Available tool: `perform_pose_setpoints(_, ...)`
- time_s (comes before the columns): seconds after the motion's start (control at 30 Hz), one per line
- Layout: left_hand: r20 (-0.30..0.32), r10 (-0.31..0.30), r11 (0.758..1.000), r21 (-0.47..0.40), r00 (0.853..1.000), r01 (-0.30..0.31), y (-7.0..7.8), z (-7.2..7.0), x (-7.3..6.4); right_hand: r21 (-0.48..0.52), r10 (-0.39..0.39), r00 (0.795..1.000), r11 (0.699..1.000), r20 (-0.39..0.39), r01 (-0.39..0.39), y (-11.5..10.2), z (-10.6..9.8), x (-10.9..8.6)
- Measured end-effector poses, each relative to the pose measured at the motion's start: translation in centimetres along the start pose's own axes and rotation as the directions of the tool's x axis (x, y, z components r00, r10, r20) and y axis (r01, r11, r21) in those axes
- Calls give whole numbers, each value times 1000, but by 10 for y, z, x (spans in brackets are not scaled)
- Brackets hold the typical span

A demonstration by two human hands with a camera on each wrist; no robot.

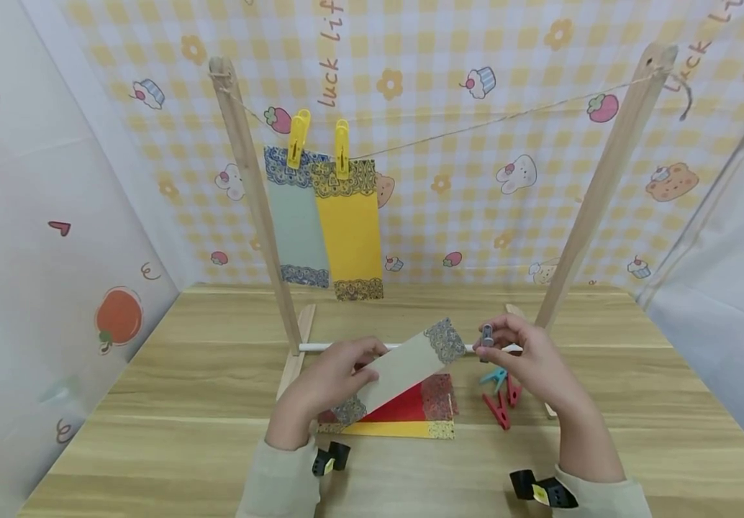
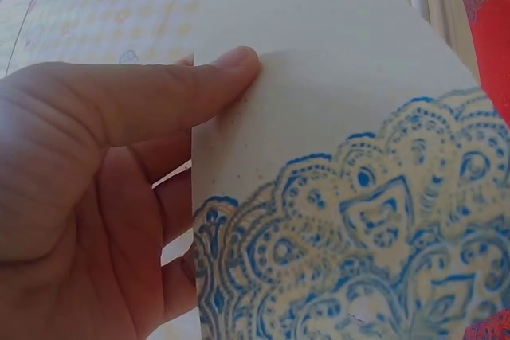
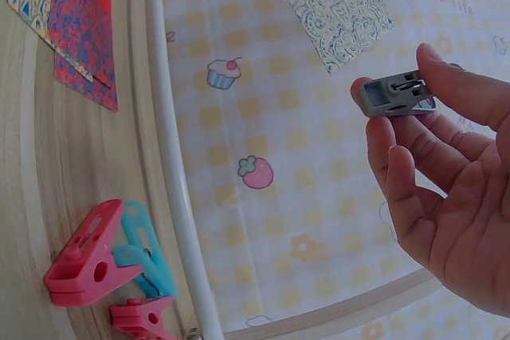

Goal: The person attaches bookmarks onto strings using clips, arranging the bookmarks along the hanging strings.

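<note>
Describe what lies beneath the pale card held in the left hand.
A red card shows below the pale card, overlapping a yellow card. The left hand and pale card cover part of the red card, so whether anything else lies there cannot be seen.

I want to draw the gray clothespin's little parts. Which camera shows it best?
The right wrist view. There the gray clothespin looks big and close, and you can see its metal spring. The head view shows it too, but small. The left wrist view doesn't show it at all.
</note>
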State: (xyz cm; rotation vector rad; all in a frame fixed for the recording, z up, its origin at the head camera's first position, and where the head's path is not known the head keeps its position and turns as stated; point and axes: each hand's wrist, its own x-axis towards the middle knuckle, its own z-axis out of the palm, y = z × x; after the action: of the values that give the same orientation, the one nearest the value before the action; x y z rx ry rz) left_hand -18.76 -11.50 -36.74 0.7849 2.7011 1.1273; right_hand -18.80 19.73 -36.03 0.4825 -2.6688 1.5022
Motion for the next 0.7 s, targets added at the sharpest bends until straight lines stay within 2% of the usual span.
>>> perform_pose_setpoints(0.2,-47,-11,1000,8,999,11,4,-1,-1,32,-29,1000,999,-3,30,-7,1,-2)
perform_pose_setpoints(0.6,-88,53,999,15,995,-52,6,-7,-4,54,-133,989,989,-66,137,-10,2,-8)
perform_pose_setpoints(0.7,-103,61,998,27,993,-58,5,-11,-4,86,-151,986,984,-75,158,-12,2,-6)
